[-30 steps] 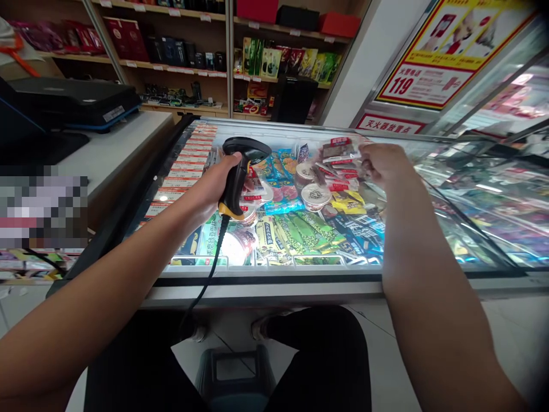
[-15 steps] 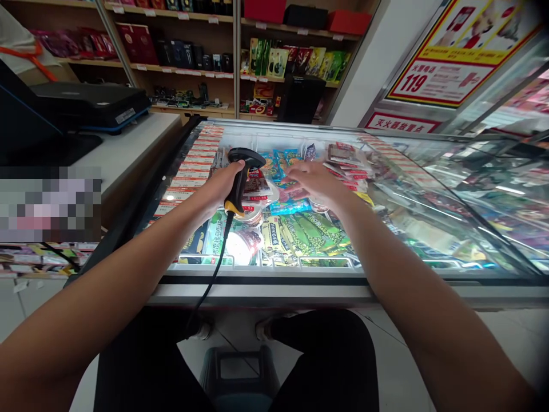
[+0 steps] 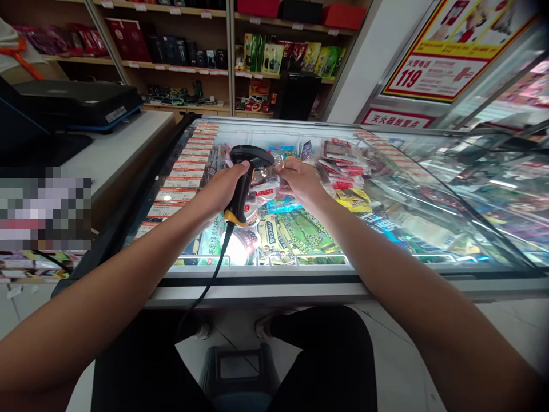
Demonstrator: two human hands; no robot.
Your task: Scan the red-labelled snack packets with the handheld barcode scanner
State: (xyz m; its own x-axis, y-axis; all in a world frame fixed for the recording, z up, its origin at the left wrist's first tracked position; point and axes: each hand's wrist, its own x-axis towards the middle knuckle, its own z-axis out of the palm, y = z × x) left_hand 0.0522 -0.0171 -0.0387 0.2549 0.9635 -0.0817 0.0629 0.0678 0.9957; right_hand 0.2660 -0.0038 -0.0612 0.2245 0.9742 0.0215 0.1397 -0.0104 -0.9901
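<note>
My left hand (image 3: 221,191) is wrapped round the grip of a black and yellow barcode scanner (image 3: 246,174), whose head points right and whose cable (image 3: 206,292) hangs down toward the floor. My right hand (image 3: 300,180) pinches a small clear packet with a white label (image 3: 268,180) just under the scanner's head. Both hands hover over an open chest freezer (image 3: 257,280) filled with several packaged frozen goods, green ones (image 3: 309,229) at the front and red-labelled ones (image 3: 338,154) at the back.
A white counter (image 3: 115,149) with a black device (image 3: 72,103) stands to the left. Shelves of boxed goods (image 3: 266,57) line the back wall. A glass lid (image 3: 450,189) slopes over the freezer's right part. A stool (image 3: 234,372) sits between my legs.
My right hand left the red-labelled packs at the back right, swept left across the freezer, and now holds a small packet up by the scanner head. The scanner stayed roughly in place.
</note>
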